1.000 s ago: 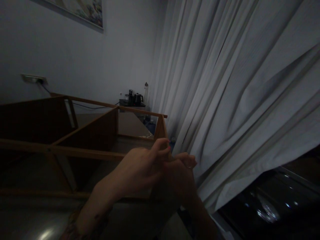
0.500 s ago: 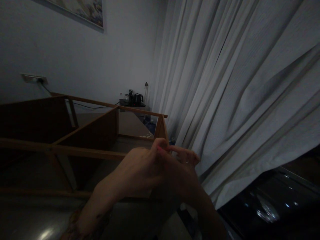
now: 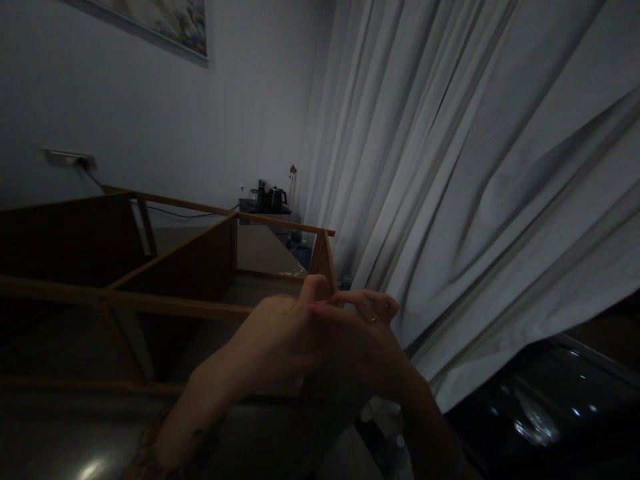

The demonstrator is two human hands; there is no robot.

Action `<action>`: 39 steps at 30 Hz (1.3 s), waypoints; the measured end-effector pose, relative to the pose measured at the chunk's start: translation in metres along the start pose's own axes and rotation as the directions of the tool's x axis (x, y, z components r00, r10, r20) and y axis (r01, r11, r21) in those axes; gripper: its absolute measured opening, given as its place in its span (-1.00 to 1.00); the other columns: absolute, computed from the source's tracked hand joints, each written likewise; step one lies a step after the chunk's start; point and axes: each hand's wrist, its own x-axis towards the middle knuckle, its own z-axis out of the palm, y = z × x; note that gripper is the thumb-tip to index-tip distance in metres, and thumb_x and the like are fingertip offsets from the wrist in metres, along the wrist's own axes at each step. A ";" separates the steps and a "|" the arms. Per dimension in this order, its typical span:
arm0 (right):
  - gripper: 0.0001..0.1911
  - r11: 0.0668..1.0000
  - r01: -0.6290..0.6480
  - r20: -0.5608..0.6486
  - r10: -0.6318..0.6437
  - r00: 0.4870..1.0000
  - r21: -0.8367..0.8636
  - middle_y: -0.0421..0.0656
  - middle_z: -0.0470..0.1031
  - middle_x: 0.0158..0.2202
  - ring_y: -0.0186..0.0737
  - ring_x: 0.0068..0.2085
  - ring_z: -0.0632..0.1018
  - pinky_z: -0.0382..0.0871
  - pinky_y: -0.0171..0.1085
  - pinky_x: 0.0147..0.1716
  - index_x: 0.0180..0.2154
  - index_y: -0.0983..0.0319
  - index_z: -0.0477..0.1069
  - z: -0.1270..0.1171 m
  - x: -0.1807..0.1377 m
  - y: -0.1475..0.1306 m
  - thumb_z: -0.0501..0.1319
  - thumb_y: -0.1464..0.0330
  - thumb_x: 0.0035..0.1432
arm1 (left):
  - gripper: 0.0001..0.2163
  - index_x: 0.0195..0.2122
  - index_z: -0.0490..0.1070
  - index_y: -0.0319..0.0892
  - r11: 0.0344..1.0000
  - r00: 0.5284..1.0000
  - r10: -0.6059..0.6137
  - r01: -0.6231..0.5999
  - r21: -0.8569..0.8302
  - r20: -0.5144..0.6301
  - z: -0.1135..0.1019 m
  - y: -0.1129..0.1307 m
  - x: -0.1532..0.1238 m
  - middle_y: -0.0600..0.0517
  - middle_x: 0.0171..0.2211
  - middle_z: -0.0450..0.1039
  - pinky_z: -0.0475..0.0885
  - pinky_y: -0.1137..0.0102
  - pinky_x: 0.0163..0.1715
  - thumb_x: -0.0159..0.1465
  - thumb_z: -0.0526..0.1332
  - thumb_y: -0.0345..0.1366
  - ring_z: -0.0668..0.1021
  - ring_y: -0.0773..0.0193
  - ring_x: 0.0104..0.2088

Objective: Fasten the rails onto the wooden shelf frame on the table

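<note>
My left hand (image 3: 280, 337) and my right hand (image 3: 367, 340) meet at the near right corner of a wooden shelf frame (image 3: 170, 303) that lies on its side. The left hand's fingers are curled, with the thumb raised against the frame's end panel (image 3: 323, 260). Over the left hand's fingertips lie the right hand's bent fingers, one with a ring on it. Whether anything is pinched between them is hidden in the dim light. A white curtain (image 3: 475, 187) hangs just to the right of both hands.
The frame has open compartments with dividers and stands before a grey wall with a socket strip (image 3: 67, 159) and a framed picture (image 3: 150, 23). A kettle (image 3: 275, 197) sits on a small stand at the back. A dark glossy object (image 3: 550, 407) lies at the lower right.
My right hand has risen and slid forward over my left hand's fingertips, and its forearm has swung to the right. My left hand has stayed nearly still.
</note>
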 end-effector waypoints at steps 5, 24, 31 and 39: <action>-0.49 1.000 0.008 -0.013 -0.008 1.000 0.005 -0.16 0.28 0.18 -0.10 0.15 0.30 0.18 -0.04 0.07 0.29 -0.11 0.13 0.000 -0.001 0.001 0.05 0.35 0.37 | -0.45 0.15 0.05 -0.12 0.999 0.999 -0.028 0.027 -0.037 -0.020 0.000 0.001 0.000 0.04 -0.30 0.57 0.35 0.39 -0.47 0.18 0.26 -0.21 0.65 0.10 -0.37; -0.78 0.997 0.061 -0.303 -0.042 0.952 0.054 -0.19 0.37 0.02 -0.17 0.02 0.35 0.09 -0.14 0.01 -0.01 0.06 0.29 0.000 -0.003 0.015 0.20 0.26 0.33 | -0.62 0.13 0.37 0.00 0.990 0.993 0.114 -0.110 0.083 -0.039 -0.001 0.001 0.002 0.02 -0.22 0.65 0.46 0.43 -0.29 0.28 0.25 -0.22 0.68 0.15 -0.23; -0.82 0.998 0.004 -0.394 0.021 0.919 0.062 -0.19 0.34 -0.02 -0.16 -0.03 0.36 0.12 -0.12 -0.01 -0.17 0.10 0.29 0.008 -0.016 0.023 0.26 0.25 0.27 | -0.67 0.11 0.44 0.04 0.992 0.991 0.102 -0.095 0.085 -0.089 0.006 -0.001 0.005 0.03 -0.19 0.66 0.49 0.45 -0.28 0.32 0.24 -0.16 0.69 0.18 -0.25; -0.80 0.994 -0.101 -0.478 0.105 0.872 0.034 -0.24 0.28 -0.24 -0.21 -0.16 0.34 0.08 -0.19 -0.12 -0.41 0.14 0.34 0.021 -0.028 0.016 0.27 0.28 0.26 | -0.65 0.11 0.45 0.05 0.990 0.992 0.093 -0.083 0.116 -0.084 0.006 0.000 0.006 0.03 -0.17 0.67 0.50 0.43 -0.27 0.28 0.28 -0.20 0.69 0.15 -0.24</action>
